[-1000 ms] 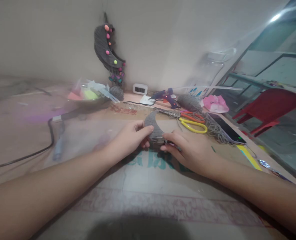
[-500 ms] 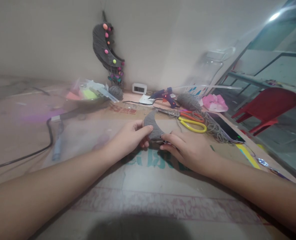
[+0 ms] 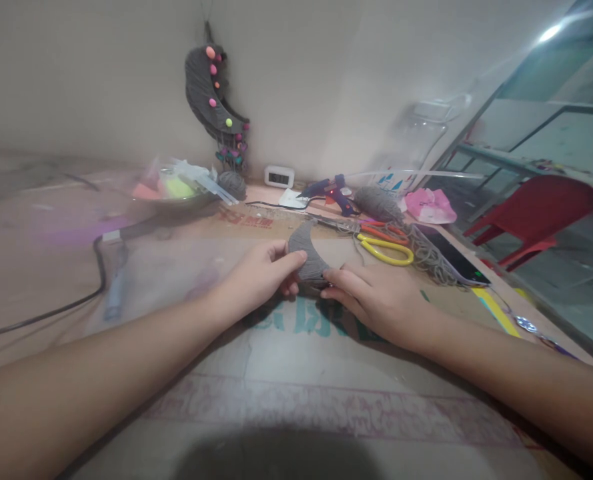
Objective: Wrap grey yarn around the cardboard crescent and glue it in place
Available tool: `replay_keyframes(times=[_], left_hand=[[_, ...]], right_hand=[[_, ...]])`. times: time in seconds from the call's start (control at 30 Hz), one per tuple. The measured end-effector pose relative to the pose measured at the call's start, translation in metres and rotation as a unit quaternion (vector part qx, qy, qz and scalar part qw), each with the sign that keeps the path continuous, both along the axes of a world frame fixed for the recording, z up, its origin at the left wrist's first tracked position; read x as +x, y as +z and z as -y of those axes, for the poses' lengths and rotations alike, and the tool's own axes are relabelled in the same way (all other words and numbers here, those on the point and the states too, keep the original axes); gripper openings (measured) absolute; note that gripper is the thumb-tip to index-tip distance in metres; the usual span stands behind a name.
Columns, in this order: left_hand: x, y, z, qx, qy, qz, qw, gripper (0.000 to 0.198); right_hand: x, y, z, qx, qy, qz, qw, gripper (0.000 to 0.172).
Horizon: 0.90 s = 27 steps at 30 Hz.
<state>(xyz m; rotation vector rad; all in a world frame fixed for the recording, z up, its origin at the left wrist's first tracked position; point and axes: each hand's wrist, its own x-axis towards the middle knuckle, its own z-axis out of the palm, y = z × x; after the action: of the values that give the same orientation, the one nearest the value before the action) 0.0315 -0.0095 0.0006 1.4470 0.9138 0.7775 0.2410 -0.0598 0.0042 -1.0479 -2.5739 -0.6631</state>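
A grey yarn-wrapped crescent (image 3: 307, 250) is held between my two hands, above a cardboard sheet (image 3: 286, 373). My left hand (image 3: 271, 267) grips its left side, thumb across the front and fingers behind. At the lower right tip, my right hand (image 3: 376, 297) pinches the crescent between thumb and forefinger; its other fingers are curled and partly hidden. Just beyond the right hand lie scissors with yellow and orange handles (image 3: 386, 251). Loose grey yarn (image 3: 433, 260) is tangled to their right.
A blue glue gun (image 3: 333, 193) stands at the back near a small white clock (image 3: 279, 177). Also about are a bowl (image 3: 176, 205) of colourful bits, a phone (image 3: 449, 253), a clear jug (image 3: 416, 143) and a black cable (image 3: 99, 267). A decorated crescent (image 3: 201, 90) hangs on the wall.
Almost nothing differs. Both hands keep the same hold on the crescent, and the objects on the table stay where they were.
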Motion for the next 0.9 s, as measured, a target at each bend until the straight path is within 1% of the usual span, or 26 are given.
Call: replay_keyframes(times=[0.1,0.17,0.2,0.23,0.3,0.37,0.4,0.47,0.53,0.6,0.67,0.8,0.83,0.9], left_hand=[[0.000,0.000,0.000,0.005,-0.002,0.000,1.000,0.020],[0.000,-0.001,-0.001,0.006,-0.004,0.004,1.000,0.020],[0.001,-0.001,-0.001,0.004,-0.005,0.010,1.000,0.020],[0.001,-0.002,-0.001,0.001,-0.005,0.020,1.000,0.021],[0.000,-0.004,-0.001,0.001,-0.004,0.040,0.999,0.024],[0.000,-0.006,-0.001,0.008,-0.010,0.054,0.998,0.025],[-0.001,-0.007,-0.001,0.010,-0.016,0.060,0.998,0.025],[-0.002,-0.008,-0.001,0.013,-0.037,0.078,0.996,0.025],[-0.004,-0.008,-0.002,0.012,-0.053,0.101,0.993,0.027],[-0.004,-0.007,-0.002,0.013,-0.065,0.116,0.991,0.031],[-0.004,-0.006,-0.002,0.026,-0.079,0.112,0.990,0.034],[-0.003,-0.001,0.000,0.028,-0.083,0.079,0.993,0.045],[-0.002,-0.001,0.000,0.025,-0.079,0.079,0.993,0.047],[-0.002,-0.001,0.000,0.032,-0.076,0.081,0.993,0.048]], right_hand=[[-0.002,0.002,0.003,-0.024,-0.001,-0.036,0.999,0.026],[-0.002,0.005,0.004,-0.055,-0.013,-0.114,0.992,0.024],[-0.002,0.007,0.003,-0.067,-0.022,-0.171,0.983,0.024],[0.000,0.009,0.000,-0.075,-0.033,-0.234,0.969,0.023],[0.006,0.012,-0.011,-0.085,-0.053,-0.352,0.931,0.023],[0.016,0.013,-0.026,-0.108,-0.072,-0.434,0.892,0.025],[0.021,0.014,-0.033,-0.133,-0.084,-0.455,0.877,0.027],[0.031,0.014,-0.045,-0.197,-0.117,-0.477,0.848,0.033],[0.036,0.015,-0.052,-0.266,-0.139,-0.481,0.824,0.039],[0.036,0.016,-0.055,-0.310,-0.141,-0.475,0.812,0.045],[0.029,0.016,-0.059,-0.340,-0.115,-0.459,0.813,0.049],[0.006,0.018,-0.072,-0.391,-0.025,-0.428,0.815,0.052],[0.001,0.019,-0.075,-0.389,-0.015,-0.424,0.818,0.050],[-0.007,0.021,-0.078,-0.385,-0.017,-0.410,0.827,0.043]])
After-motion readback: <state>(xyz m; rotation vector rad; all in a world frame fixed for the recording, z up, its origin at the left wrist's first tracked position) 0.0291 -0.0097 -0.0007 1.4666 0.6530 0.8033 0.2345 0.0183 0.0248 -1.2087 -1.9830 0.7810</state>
